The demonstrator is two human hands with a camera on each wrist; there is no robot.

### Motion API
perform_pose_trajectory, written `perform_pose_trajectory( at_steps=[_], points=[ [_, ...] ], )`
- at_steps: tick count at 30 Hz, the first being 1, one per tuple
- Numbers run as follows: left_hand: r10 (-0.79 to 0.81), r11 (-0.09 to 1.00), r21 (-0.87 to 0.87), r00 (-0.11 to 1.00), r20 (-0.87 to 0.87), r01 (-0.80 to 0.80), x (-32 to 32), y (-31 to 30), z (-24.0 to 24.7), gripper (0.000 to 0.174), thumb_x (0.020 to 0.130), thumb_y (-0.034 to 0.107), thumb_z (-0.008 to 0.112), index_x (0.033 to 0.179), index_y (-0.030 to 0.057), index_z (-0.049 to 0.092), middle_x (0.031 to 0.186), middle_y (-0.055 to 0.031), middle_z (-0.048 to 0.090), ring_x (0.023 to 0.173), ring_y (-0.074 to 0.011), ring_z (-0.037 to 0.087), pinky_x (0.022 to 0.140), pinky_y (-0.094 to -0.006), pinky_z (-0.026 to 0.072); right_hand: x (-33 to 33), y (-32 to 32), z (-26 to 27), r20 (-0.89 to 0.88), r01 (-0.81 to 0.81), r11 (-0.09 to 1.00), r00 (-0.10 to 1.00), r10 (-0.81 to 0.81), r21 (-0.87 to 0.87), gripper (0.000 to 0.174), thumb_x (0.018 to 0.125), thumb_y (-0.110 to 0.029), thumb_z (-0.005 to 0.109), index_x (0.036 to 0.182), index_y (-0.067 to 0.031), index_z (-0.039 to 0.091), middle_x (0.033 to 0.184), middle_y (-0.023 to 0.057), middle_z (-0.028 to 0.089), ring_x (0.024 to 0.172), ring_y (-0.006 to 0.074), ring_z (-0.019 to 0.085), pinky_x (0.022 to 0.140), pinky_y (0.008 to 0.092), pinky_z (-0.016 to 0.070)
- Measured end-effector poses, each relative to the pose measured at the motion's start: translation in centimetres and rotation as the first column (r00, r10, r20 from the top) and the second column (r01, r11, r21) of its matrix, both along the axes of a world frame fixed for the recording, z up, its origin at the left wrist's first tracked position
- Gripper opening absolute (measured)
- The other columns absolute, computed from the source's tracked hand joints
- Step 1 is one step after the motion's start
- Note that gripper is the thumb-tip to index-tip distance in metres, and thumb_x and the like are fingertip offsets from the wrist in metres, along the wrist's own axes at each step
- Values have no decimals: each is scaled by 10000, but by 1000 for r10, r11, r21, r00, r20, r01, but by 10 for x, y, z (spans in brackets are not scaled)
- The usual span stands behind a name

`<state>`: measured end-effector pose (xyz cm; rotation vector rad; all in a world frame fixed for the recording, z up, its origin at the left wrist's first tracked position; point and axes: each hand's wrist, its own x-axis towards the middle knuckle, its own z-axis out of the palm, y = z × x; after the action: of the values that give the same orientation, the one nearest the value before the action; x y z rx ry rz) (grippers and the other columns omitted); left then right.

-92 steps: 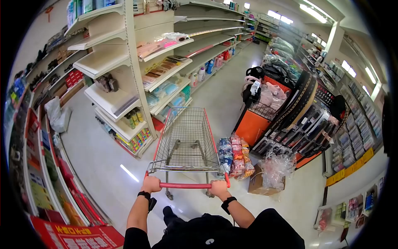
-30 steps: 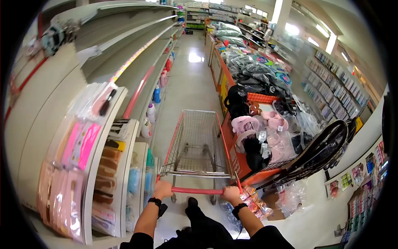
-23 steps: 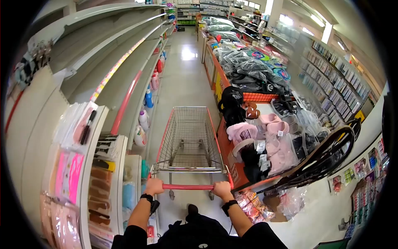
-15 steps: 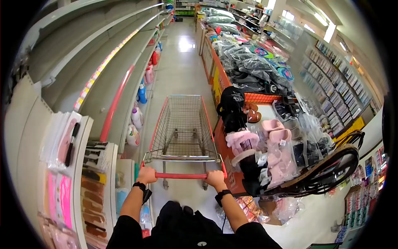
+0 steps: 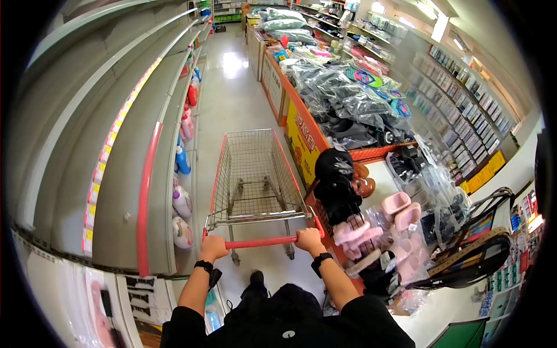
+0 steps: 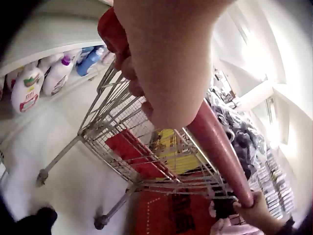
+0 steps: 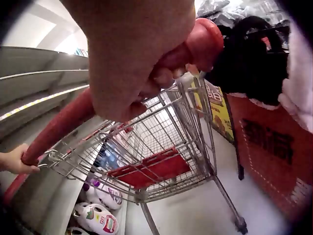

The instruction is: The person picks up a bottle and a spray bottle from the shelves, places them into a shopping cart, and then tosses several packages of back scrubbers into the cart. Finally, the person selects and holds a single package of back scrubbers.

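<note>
A wire shopping cart [image 5: 253,168] stands in front of the person, its basket holding nothing visible. Across its near side runs a red handle bar [image 5: 261,241]. My left hand [image 5: 214,248] grips the bar near its left end; in the left wrist view the fingers of that hand [image 6: 161,68] curl round the red bar [image 6: 220,147]. Near the right end my right hand [image 5: 310,240] grips the same bar, and the right wrist view shows this hand [image 7: 132,63] with its fingertips wrapped under the bar [image 7: 63,125].
Long grey shelves [image 5: 125,162] line the left side, with bottles [image 5: 181,201] on the lowest one. On the right stands an orange-edged bin [image 5: 299,130] heaped with bagged shoes, pink slippers [image 5: 396,202] and black items. Belts [image 5: 476,255] hang nearer. A floor aisle [image 5: 227,75] runs ahead between them.
The cart has moved from beside the shelf end into the aisle, both hands still gripping its bar. The bottles and the slipper bin now appear nearer, and the near shelf's packets have dropped lower in view.
</note>
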<state>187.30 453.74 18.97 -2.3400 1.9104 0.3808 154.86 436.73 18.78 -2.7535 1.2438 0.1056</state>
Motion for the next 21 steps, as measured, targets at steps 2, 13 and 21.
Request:
perform_pose_trajectory(
  at_steps=[2, 13, 21],
  points=[
    [-1, 1000, 2, 1000, -6, 1, 17, -24, -1, 242, 701, 314, 580, 751, 112, 705, 734, -122, 672, 715, -312, 655, 666, -426, 516, 19, -25, -6, 10, -7, 1000, 1000, 8, -20, 177, 668, -279, 601, 708, -130, 688, 675, 125, 662, 643, 303, 661, 583, 416, 511],
    [-53, 999, -6, 997, 59, 53, 138, -185, -3, 233, 704, 317, 577, 744, 125, 703, 707, -107, 668, 685, -303, 655, 634, -417, 516, 124, -176, -21, 136, -20, 999, 990, 27, -50, 180, 704, -270, 597, 656, -109, 661, 636, 126, 649, 579, 304, 649, 545, 424, 504],
    [-87, 996, 0, 991, 100, 87, 216, -319, -7, 228, 709, 320, 572, 724, 129, 696, 683, -106, 659, 662, -306, 647, 646, -416, 513, 208, -318, -17, 161, 11, 1000, 987, -7, -24, 177, 712, -253, 585, 644, -112, 669, 638, 135, 649, 594, 306, 654, 539, 420, 506]
  ],
)
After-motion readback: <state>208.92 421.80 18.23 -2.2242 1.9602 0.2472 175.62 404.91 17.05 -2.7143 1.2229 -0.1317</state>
